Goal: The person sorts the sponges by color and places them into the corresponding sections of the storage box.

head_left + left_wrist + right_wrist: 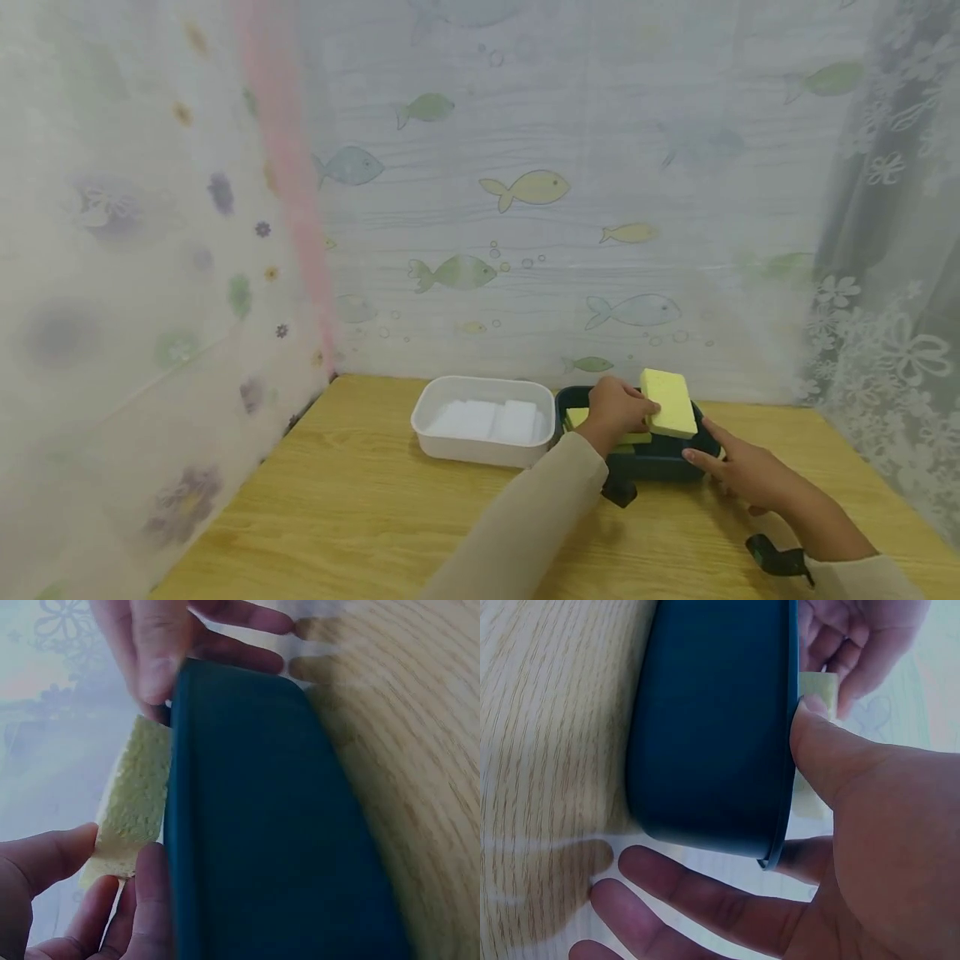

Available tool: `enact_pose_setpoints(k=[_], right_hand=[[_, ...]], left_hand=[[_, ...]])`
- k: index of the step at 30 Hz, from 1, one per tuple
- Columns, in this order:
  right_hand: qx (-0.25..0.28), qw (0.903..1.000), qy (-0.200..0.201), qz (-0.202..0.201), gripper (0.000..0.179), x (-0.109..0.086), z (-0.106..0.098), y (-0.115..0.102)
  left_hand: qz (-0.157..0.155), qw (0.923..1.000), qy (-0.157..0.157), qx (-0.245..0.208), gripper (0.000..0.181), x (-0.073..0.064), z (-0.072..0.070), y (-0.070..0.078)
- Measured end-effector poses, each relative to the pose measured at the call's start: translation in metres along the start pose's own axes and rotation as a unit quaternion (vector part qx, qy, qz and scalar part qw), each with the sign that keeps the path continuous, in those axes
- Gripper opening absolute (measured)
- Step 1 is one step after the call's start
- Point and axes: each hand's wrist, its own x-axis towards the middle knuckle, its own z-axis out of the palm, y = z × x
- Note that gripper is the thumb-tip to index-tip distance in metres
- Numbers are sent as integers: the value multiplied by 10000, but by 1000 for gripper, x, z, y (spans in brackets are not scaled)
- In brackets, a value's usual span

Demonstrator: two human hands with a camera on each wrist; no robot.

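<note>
My left hand (617, 408) pinches a yellow sponge (670, 404) between thumb and fingers, tilted up over the dark teal bin (656, 468). In the left wrist view the sponge's porous side (135, 795) shows beside the bin's rim, with the thumb on one face and fingers on the other. More yellow sponge (576, 417) lies inside the bin, partly covered by the left hand. My right hand (750, 475) holds the bin's right corner. The right wrist view shows its thumb (817, 746) on the rim, one finger behind it and the other fingers stretched out below.
Left of the dark bin, close against it, stands a white bin (480, 454) with several white blocks (517, 421) inside. Both rest near the back edge of a wood-grain table (360, 500). Behind hangs a fish-print curtain (450, 183); a floral one (150, 333) is on the left.
</note>
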Motion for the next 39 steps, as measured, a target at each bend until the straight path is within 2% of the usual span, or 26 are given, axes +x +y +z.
enact_pose_setpoints(k=[5, 8, 14, 20, 26, 31, 33, 36, 39], right_hand=[[-72, 10000, -12, -10, 104, 1, 1, 1], [-137, 9999, 6, -18, 105, 1, 0, 1], [-177, 9998, 28, 56, 108, 2, -1, 0], [-147, 9999, 25, 30, 107, 3, 0, 1], [-141, 9999, 4, 48, 107, 1, 0, 1], [-92, 9999, -64, 25, 104, 1, 1, 3], [-92, 9999, -71, 14, 104, 1, 2, 4], [-88, 9999, -66, -9, 104, 2, 2, 4], [-97, 9999, -64, 5, 105, 3, 1, 3]], left_hand=[[-40, 9977, 106, 665, 16, 1, 6, -5], [115, 9942, 55, 1068, 17, -1, 7, -6], [298, 9867, 115, 1593, 19, -5, 8, -5], [547, 9669, 151, 2486, 21, -7, 8, -5], [767, 9505, -114, 3010, 19, -10, 9, -4], [1011, 9263, -492, 3595, 13, -15, 7, -1], [1171, 9170, -611, 3763, 10, -16, 4, 1], [1459, 9104, -702, 3808, 9, -16, -3, 2], [1777, 9035, -756, 3825, 8, -14, -18, 2]])
